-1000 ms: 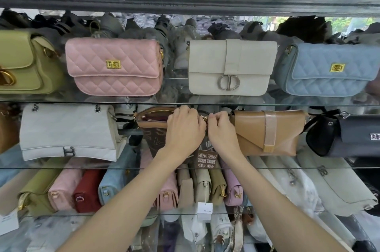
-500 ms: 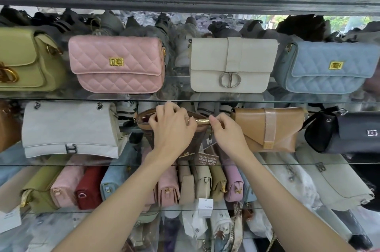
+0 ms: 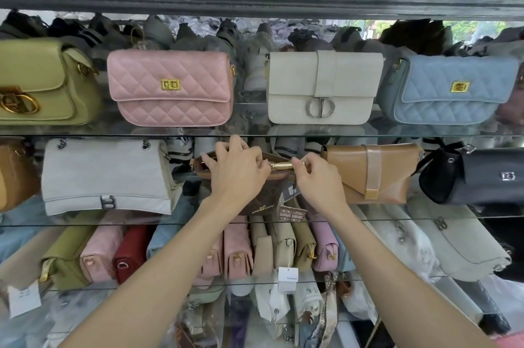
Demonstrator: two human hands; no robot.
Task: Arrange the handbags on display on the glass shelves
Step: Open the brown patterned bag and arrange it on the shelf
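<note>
Left hand slid left along brown bag top, gripping rim; right hand pinches zipper; bag upright, long axis left-right.

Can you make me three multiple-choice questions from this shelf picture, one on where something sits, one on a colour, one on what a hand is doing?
1. Where is the brown bag the hands work on?
A. between the grey bag and the tan bag
B. on the top shelf
C. left of the pink quilted bag

2. What colour is the quilted bag at the right of the upper row?
A. red
B. light blue
C. black

3. What is the right hand doing?
A. hanging idle
B. pressing flat on glass
C. pinching at the gold zip

Answers: 1 A, it sits between those two bags. 2 B, the light blue quilted bag has a gold clasp. 3 C, fingertips meet at the zip while the left hand grips the bag's top.
</note>
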